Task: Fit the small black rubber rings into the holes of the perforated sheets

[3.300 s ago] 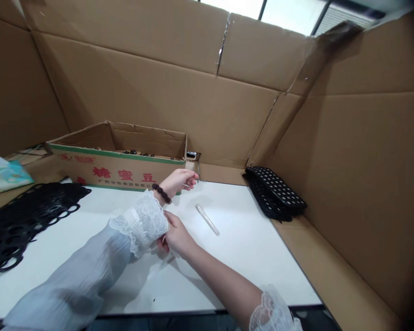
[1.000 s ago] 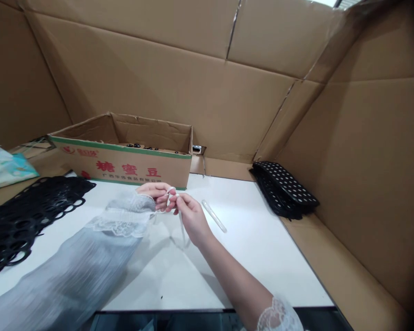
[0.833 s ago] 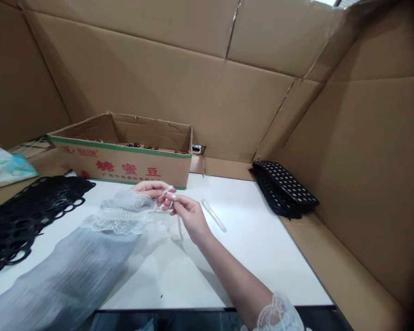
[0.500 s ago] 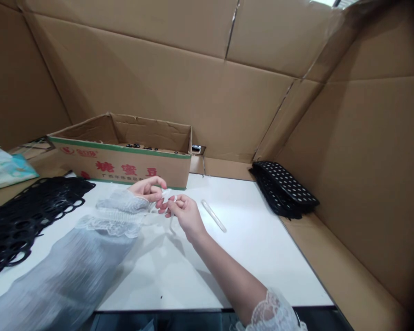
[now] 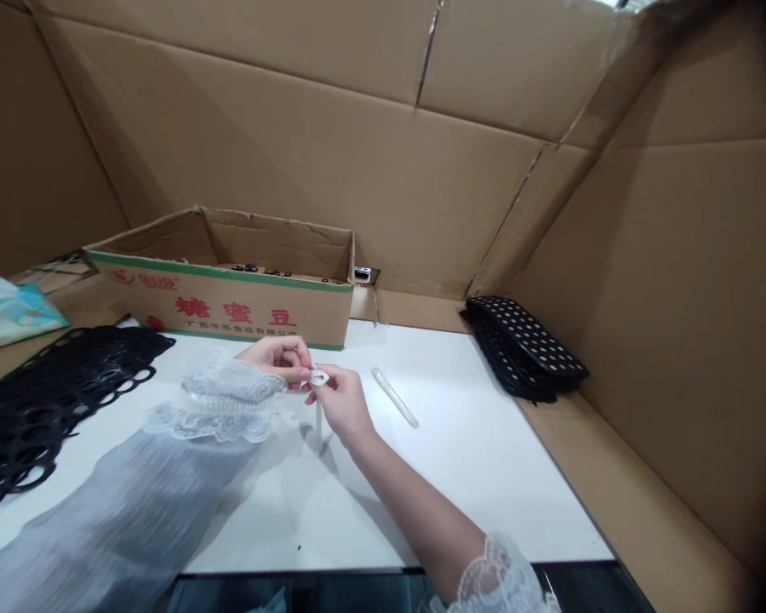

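Above the white tabletop, my two hands meet, both closed on a narrow white strip (image 5: 320, 375). The strip forms a small folded loop with a dark slit between my fingertips, and a pale tail hangs down below. My left hand (image 5: 279, 356), coming from a lace-cuffed sleeve, pinches the strip's left side between thumb and forefinger. From the right, my right hand (image 5: 345, 403) grips the other side; some of its fingers are hidden behind the strip. A slim, whitish, translucent stick-like tool (image 5: 394, 398) lies on the table just right of my right hand.
Behind my hands stands an open cardboard box (image 5: 230, 298) with small black rings inside. Black sheets with round holes (image 5: 57, 392) lie at left, near a soft tissue pack (image 5: 16, 311). Black white-dotted sheets (image 5: 527, 345) are stacked at right. Cardboard walls (image 5: 294, 153) surround the white table (image 5: 472, 485).
My fingers have drawn closer together. The white strip now shows a folded loop with a slit, and its tail hangs straighter down.
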`<state>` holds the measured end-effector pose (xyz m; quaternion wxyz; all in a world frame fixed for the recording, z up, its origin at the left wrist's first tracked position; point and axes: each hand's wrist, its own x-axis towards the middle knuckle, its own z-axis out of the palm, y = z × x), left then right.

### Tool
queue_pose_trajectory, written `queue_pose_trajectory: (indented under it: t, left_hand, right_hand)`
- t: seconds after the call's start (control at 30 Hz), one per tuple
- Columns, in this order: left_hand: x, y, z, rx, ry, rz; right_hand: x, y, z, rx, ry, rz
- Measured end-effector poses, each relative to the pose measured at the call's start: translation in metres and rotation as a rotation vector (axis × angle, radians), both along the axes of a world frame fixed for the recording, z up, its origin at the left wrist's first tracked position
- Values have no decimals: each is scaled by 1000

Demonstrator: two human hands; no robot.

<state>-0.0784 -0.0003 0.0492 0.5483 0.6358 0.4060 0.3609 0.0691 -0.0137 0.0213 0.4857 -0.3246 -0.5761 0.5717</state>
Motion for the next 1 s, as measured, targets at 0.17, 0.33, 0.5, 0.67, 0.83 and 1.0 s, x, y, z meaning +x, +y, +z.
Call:
queue_pose_trajectory:
  t: [0.17, 0.33, 0.5, 0.67, 0.83, 1.0]
  left_hand:
    - [0, 1, -2, 1, 0, -12]
    - [3, 1, -4, -18, 10, 1]
    - [1, 3, -8, -27, -43, 38]
    - [0, 2, -9, -4, -80, 2]
    - [-4, 2, -5, 29, -146, -29]
    - [-3, 3, -6, 1, -143, 17]
  right_hand:
    - [0, 1, -1, -1, 44, 6]
    - [-3, 1, -4, -149, 140, -122]
    - [1, -7, 2, -38, 69, -30]
    - [1, -7, 0, -69, 126, -46]
    - [6, -4, 3, 51, 133, -25]
    - [15, -9, 11, 655, -305, -74]
